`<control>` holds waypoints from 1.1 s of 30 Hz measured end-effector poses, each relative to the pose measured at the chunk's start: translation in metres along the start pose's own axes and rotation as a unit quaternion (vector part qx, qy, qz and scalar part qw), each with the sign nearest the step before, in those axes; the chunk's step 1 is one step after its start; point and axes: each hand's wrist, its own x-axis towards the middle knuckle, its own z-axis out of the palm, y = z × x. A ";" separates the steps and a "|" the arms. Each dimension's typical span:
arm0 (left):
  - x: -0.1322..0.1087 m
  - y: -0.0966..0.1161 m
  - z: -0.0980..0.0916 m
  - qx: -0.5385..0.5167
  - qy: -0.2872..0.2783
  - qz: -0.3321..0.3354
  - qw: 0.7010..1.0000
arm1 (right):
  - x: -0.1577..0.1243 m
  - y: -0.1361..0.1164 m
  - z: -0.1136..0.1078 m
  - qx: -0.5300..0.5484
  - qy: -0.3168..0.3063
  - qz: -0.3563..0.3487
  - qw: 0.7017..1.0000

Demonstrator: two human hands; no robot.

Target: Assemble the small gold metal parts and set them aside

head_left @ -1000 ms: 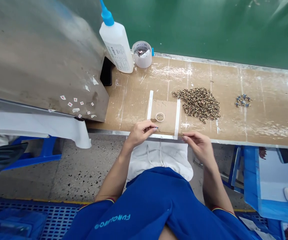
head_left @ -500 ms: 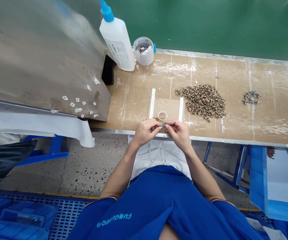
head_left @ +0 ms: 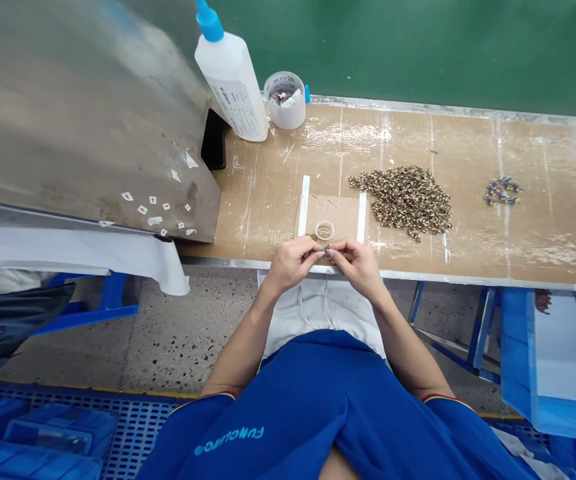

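My left hand (head_left: pixel 291 261) and my right hand (head_left: pixel 357 263) meet fingertip to fingertip at the front edge of the table. Both are closed in a pinch around one tiny blue and dark piece (head_left: pixel 325 249), whose shape is mostly covered by the fingers. Just beyond them sits a small round clear dish (head_left: pixel 325 231) with a thin looped yellowish strand in it. The dish stands on a cardboard pad (head_left: pixel 335 208) edged with white strips. To the right lies a heap of small gold and dark pieces (head_left: pixel 408 200). Farther right is a little group of similar pieces with blue parts (head_left: pixel 503 191).
A white bottle with a blue nozzle (head_left: pixel 233 87) stands at the back left beside a tape roll (head_left: pixel 287 100) holding scraps. A black phone-like object (head_left: pixel 214 140) leans against a metal housing (head_left: pixel 93 120). A thin stick (head_left: pixel 289 153) lies nearby. Blue bins (head_left: pixel 518 360) stand lower right.
The fingertips have drawn slightly closer together over the tiny piece, and its blue part has turned a little between them. The view has shifted slightly; everything else stays put.
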 end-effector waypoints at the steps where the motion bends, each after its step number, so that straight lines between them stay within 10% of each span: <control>1: 0.000 0.000 0.000 -0.002 0.002 0.001 1.000 | 0.001 -0.001 -0.001 -0.001 -0.009 0.004 1.000; 9: -0.002 -0.004 -0.003 -0.010 -0.026 -0.006 1.000 | 0.005 -0.001 -0.008 -0.030 -0.092 0.016 0.995; 15: -0.004 -0.002 0.001 -0.016 0.014 -0.037 0.999 | 0.000 0.009 0.010 -0.068 0.014 -0.024 0.997; 33: -0.004 0.003 -0.007 -0.029 0.023 -0.003 0.999 | 0.001 0.006 0.003 0.037 -0.007 0.012 0.999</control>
